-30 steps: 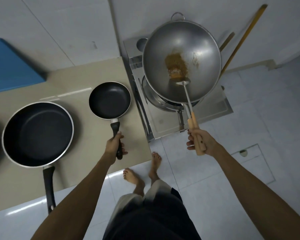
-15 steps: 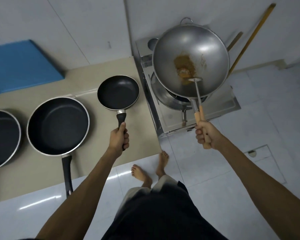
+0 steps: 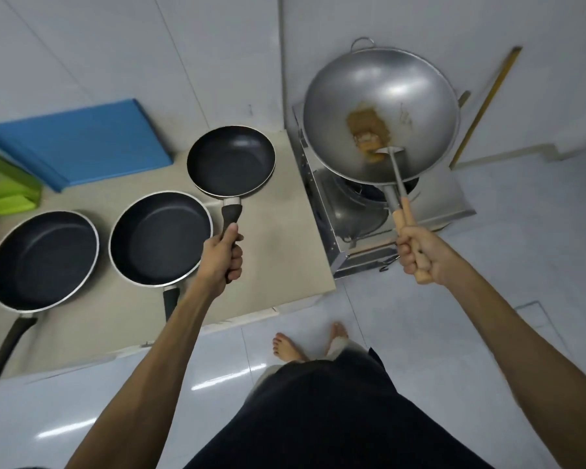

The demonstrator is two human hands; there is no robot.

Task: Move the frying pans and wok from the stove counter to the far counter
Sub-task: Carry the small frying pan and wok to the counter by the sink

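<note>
Over the surface's right edge, head view: the left hand (image 3: pixel 222 257) has its fingers wrapped tight round the small frying pan (image 3: pixel 231 161)'s black handle, pan lifted clear, light and stiff, non-stick dark inside. The right hand (image 3: pixel 420 253) grips the wok (image 3: pixel 381 113)'s wooden handle together with a spatula (image 3: pixel 394 160); it's broad, smooth steel, probably heavy and front-loaded, brown residue inside, above the stove (image 3: pixel 352 211). Two larger frying pans (image 3: pixel 159 236) sit on the beige surface (image 3: pixel 278 238).
</note>
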